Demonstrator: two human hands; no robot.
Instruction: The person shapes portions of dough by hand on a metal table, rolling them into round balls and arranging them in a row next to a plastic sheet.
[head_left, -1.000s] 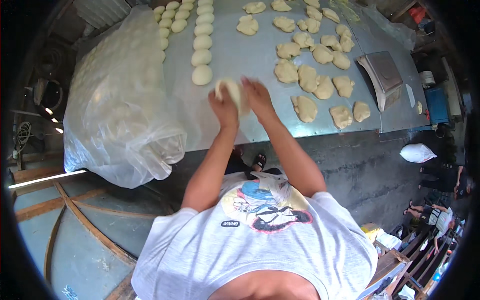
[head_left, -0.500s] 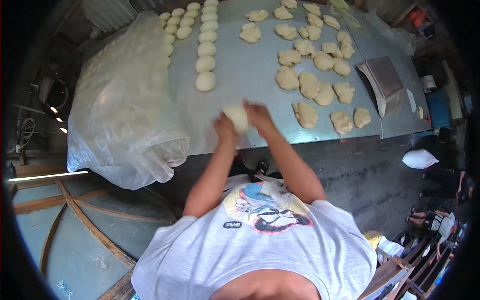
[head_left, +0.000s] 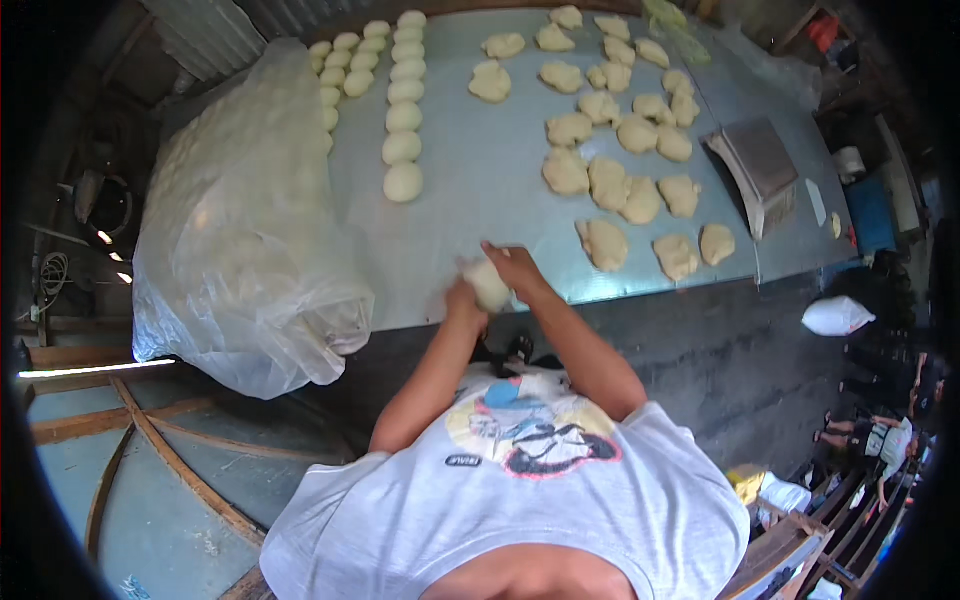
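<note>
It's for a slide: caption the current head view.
A dough ball between left hand and right hand at the table, smooth balls lined up left, rough lumps scattered right.

A grey sheet-topped surface (head_left: 500, 160) spans twelve o'clock. Dark grey floor (head_left: 720, 340) extends at three o'clock; wooden furniture (head_left: 795, 545) occupies four o'clock. A timber-braced panel (head_left: 150, 520) fills eight o'clock, below a bright strip of light (head_left: 95, 369). Corrugated sheeting (head_left: 205, 40) marks eleven o'clock.
</note>
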